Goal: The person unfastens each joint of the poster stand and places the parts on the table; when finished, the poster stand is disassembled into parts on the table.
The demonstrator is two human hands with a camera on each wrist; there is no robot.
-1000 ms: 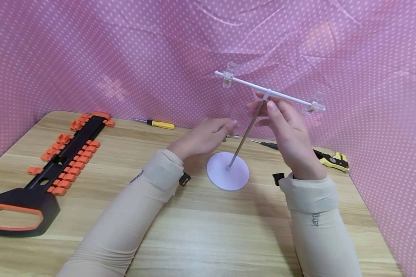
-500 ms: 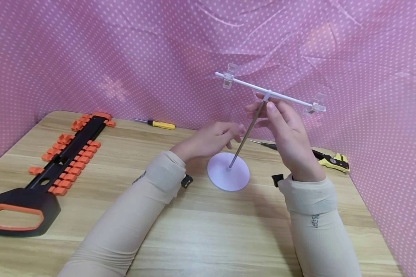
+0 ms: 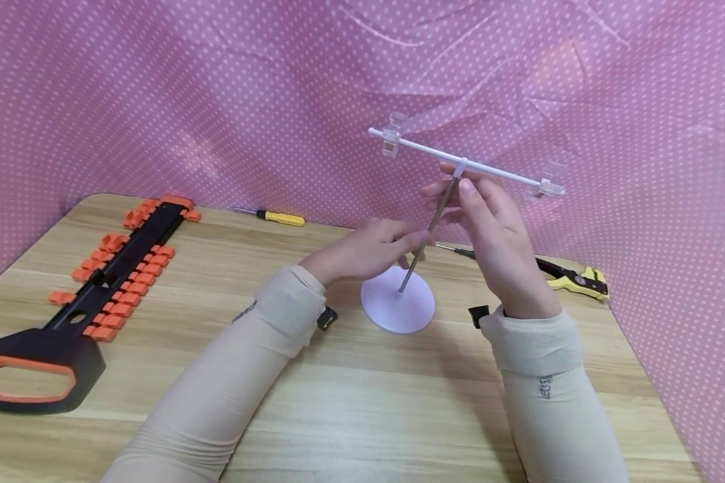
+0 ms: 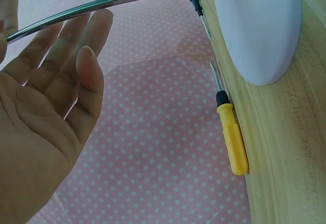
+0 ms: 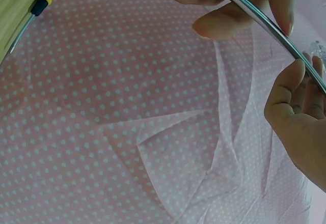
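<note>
In the head view a clip-top display stand is tilted above the wooden table: a round white base (image 3: 413, 315), a slim metal rod (image 3: 438, 211) and a white crossbar (image 3: 425, 148) with a clear clip at each end. Just beneath the crossbar, my right hand (image 3: 498, 245) pinches the rod between thumb and fingers. My left hand (image 3: 368, 249) is lower down, its thumb crossing in front of the rod and fingers behind. The left wrist view shows those fingers (image 4: 63, 61) only slightly bent along the rod, with the white base (image 4: 262, 35) at the upper right.
At the left lies a black socket rack (image 3: 135, 241) with orange clips. A yellow screwdriver (image 3: 284, 218) is by the back edge. Behind my right hand are a dark-handled screwdriver (image 3: 456, 250) and yellow-black pliers (image 3: 583, 282). Pink dotted cloth (image 3: 248, 100) hangs around the table.
My left hand has moved right and slightly down, from beside the rod to around it. The right hand and the top of the stand have shifted slightly left.
</note>
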